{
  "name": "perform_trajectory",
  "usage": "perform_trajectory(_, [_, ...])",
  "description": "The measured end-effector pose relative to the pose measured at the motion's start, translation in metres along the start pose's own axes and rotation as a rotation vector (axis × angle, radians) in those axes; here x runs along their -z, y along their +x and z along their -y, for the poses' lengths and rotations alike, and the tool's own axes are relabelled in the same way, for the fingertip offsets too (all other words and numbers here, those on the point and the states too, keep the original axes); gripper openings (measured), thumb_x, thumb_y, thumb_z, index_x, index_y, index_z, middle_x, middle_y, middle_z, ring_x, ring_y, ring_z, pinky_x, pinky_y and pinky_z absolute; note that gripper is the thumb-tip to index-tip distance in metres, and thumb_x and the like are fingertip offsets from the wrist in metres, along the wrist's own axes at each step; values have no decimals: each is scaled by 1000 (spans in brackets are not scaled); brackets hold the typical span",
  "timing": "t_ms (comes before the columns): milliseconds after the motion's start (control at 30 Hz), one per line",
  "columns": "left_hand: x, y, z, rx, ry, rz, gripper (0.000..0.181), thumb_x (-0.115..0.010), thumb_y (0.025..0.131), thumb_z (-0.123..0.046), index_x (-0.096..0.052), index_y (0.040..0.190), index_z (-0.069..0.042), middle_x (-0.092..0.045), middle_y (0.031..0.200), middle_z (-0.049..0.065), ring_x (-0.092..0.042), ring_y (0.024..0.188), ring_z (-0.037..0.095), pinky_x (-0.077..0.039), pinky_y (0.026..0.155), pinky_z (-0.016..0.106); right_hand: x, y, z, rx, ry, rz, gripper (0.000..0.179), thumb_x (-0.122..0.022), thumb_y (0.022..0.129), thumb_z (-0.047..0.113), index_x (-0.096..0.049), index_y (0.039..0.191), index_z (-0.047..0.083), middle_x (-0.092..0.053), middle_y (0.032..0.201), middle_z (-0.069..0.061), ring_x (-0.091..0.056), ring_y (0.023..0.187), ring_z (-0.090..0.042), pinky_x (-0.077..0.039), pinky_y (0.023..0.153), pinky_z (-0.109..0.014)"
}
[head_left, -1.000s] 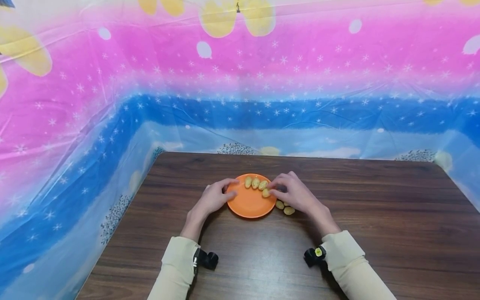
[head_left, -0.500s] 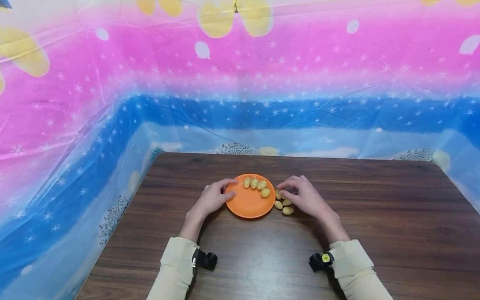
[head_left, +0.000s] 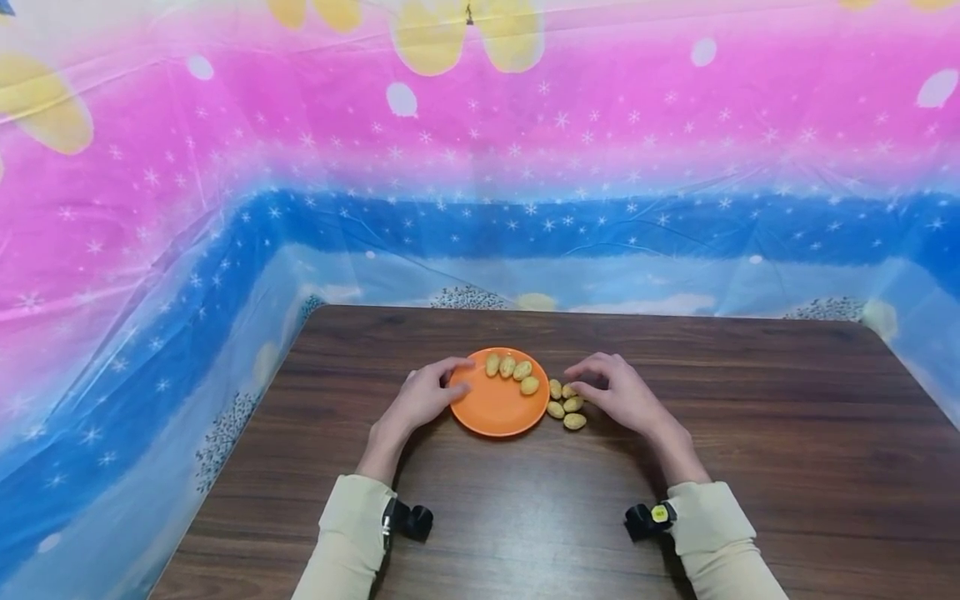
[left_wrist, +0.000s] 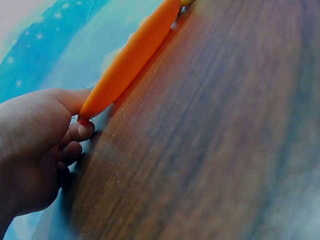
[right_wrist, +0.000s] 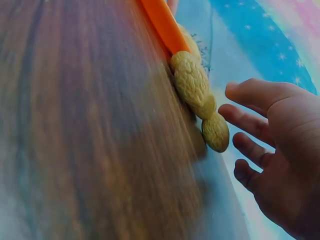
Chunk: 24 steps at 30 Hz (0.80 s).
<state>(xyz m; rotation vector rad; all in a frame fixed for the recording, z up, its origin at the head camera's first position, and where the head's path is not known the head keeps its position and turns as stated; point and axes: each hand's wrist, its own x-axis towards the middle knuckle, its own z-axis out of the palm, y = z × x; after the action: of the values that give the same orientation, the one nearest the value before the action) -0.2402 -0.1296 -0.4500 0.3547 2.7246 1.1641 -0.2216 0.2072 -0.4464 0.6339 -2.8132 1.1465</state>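
Observation:
An orange plate point(head_left: 498, 412) lies on the table, with several tan, wrinkled walnuts point(head_left: 522, 371) in a curved row along its far and right side. My left hand point(head_left: 423, 396) pinches the plate's left rim; the left wrist view has the thumb on one side of the plate point(left_wrist: 132, 57) and a fingertip on the other. Several more walnuts point(head_left: 574, 422) are clustered on the table against the plate's right side. My right hand point(head_left: 622, 396) hovers just right of that cluster, thumb and fingers apart, holding nothing. In the right wrist view its fingertips are beside the walnuts point(right_wrist: 191, 82).
The brown wood-grain table point(head_left: 750, 400) extends to both sides and in front of the plate. A pink and blue patterned cloth point(head_left: 480, 167) hangs behind and beside the table. Black cameras are strapped at both cuffs.
My right hand has let go of a walnut at the plate's right side and moved right, off the plate to the loose walnuts. The left hand stays at the rim.

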Motion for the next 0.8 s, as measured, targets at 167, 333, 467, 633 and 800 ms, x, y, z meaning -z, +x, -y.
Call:
perform_trajectory(167, [-1,1,1,5,-8,-1,38,-63,98,-32,-61,135,-32,-50,86,3,-45,79,21,-32,75,37,2,-3,-6,-21,7,15,23,-66,96,25,-72,117,17,-66,117,-1,-54,104,-22,-44,87,-43])
perform_trajectory(333, [-2,3,2,5,-1,-2,37,-63,97,-32,-61,135,-32,-51,87,3,-46,78,20,-35,71,34,3,-4,-12,-48,17,33,23,-67,95,25,-72,117,19,-66,118,-1,-55,103,-21,-44,88,-42])
perform_trajectory(467, [-2,4,2,6,5,-1,37,-63,97,-32,-61,134,-32,-52,89,3,-48,82,20,-36,74,34,6,-6,-16,-56,37,45,23,-67,95,27,-72,117,21,-65,116,-1,-55,96,-19,-45,83,-38])
perform_trajectory(633, [-2,3,2,-3,9,-1,37,-63,97,-32,-61,135,-32,-52,88,2,-48,85,21,-35,78,37,10,-9,-20,-81,42,45,25,-68,95,32,-72,118,23,-65,114,2,-54,89,-18,-44,76,-35])
perform_trajectory(800, [-1,2,2,-1,13,2,38,-63,97,-32,-61,135,-31,-52,88,3,-47,82,20,-34,78,37,12,-12,-25,-88,31,60,27,-67,95,33,-71,120,23,-64,112,2,-53,85,-18,-45,71,-34])
